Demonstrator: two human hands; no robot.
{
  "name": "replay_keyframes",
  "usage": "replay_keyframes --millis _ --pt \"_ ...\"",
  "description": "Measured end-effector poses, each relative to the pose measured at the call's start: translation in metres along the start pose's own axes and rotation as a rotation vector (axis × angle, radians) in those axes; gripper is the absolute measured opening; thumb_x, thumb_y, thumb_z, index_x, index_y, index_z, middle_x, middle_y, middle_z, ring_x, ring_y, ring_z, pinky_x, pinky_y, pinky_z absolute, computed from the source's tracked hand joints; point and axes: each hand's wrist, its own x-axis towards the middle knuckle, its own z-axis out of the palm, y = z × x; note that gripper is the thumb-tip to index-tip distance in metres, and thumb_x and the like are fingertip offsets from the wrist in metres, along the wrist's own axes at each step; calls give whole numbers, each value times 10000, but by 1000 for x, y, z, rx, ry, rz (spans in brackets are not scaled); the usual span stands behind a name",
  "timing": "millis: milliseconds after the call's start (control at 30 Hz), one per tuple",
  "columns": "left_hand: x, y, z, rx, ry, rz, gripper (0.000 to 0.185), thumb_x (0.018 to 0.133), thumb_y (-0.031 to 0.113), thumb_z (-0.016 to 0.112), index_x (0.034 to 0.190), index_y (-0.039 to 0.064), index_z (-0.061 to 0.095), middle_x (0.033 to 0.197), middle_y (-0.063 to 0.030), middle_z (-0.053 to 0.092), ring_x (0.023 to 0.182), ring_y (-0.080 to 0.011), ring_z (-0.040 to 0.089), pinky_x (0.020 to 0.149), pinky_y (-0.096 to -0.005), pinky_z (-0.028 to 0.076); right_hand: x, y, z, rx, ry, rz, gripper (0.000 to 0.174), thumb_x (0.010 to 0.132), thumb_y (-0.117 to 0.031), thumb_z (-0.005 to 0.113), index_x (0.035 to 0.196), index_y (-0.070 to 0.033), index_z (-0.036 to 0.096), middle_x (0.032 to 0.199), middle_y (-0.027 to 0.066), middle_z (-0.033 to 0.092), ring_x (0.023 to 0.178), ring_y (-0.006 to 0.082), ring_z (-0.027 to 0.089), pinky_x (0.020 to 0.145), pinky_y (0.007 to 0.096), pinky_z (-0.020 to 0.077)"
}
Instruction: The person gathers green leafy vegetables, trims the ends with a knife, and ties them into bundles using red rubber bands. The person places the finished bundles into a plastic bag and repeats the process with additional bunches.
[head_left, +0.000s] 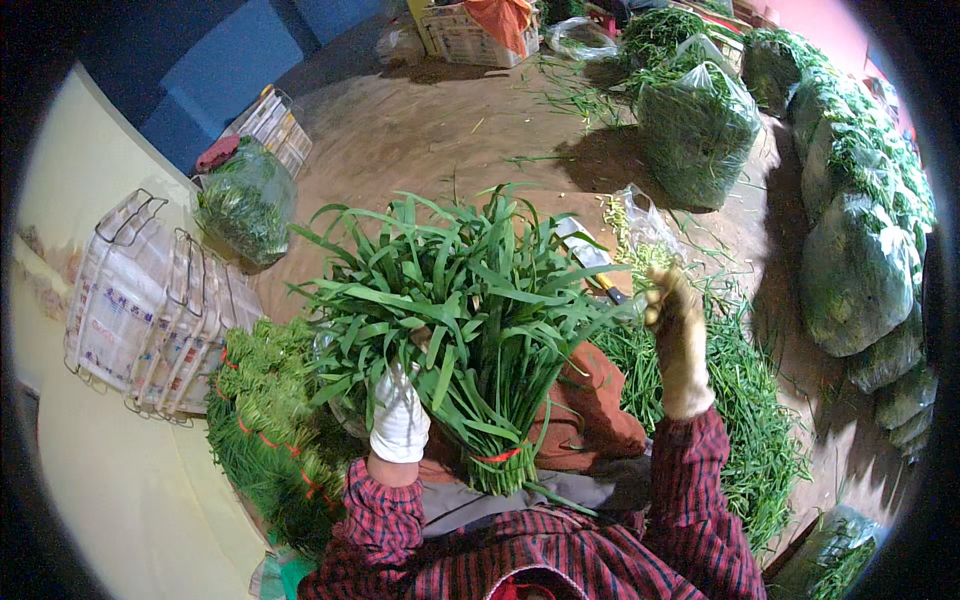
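A large bunch of garlic chives leans across my lap, leaves away from me. Near its cut stem ends a red tie circles it. My left hand, in a white glove, grips the bunch from the left side, its fingertips hidden among leaves. To the right my right hand, in a stained glove, is raised with fingers curled and blurred; I cannot tell whether it holds anything. Beyond the bunch a knife with a yellow-and-black handle lies on a brown board, partly covered by leaves.
Loose chives are heaped at my right. Several tied bunches are stacked at left, beside wire-framed crates. Pale trimmings lie near the knife. Filled plastic bags line the right side; another bag stands on the floor ahead.
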Motion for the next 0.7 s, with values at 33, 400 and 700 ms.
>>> replay_keyframes --millis 33,400,700 --pt "0 0 0 4 -4 0 393 934 235 409 1251 4 419 1177 -125 530 980 -195 567 814 -316 491 -9 8 -2 -79 75 7 349 889 -339 521 1069 -40 548 754 -35 478 581 51 414 541 167 341" --pt "-4 12 10 250 -148 41 415 937 253 400 1270 5 396 1223 -137 499 1047 -213 545 871 -333 477 -55 -27 87 -892 -531 -859 270 687 -117 730 931 -64 627 912 105 625 826 268 609 709 326 489" --pt "5 -11 -1 -19 42 -66 360 921 234 447 1213 24 460 1105 -107 563 862 -183 599 690 -331 523 -39 -27 95 -918 -558 -685 345 682 -173 746 973 -42 616 796 92 607 719 207 613 620 288 483"
